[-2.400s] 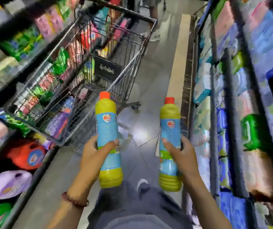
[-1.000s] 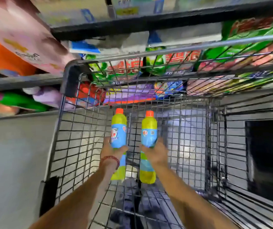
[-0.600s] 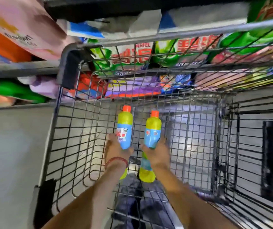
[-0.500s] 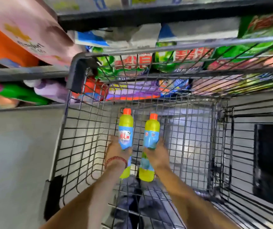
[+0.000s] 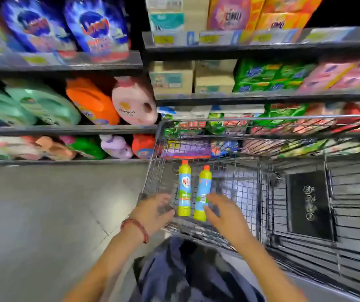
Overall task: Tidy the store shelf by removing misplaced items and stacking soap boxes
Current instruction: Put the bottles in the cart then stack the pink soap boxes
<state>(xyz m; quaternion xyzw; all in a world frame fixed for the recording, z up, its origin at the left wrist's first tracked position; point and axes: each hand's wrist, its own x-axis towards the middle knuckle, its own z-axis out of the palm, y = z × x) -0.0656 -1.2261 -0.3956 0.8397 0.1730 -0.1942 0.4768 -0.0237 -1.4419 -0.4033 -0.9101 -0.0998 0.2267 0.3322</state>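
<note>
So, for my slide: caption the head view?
Two orange-capped yellow-green bottles lie in the wire shopping cart, left hand and right hand open alongside.

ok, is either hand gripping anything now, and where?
Nothing held: left hand and right hand are open beside the two bottles lying in the cart.

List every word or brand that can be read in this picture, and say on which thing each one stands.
"Comfort": on the pink jug, slightly blurred.
"OMO": on the purple box on the top shelf, probably; blurred.
Too blurred to read: the labels of the two bottles in the cart, the shelf price tags, the signs on the cart's black panel.
</note>
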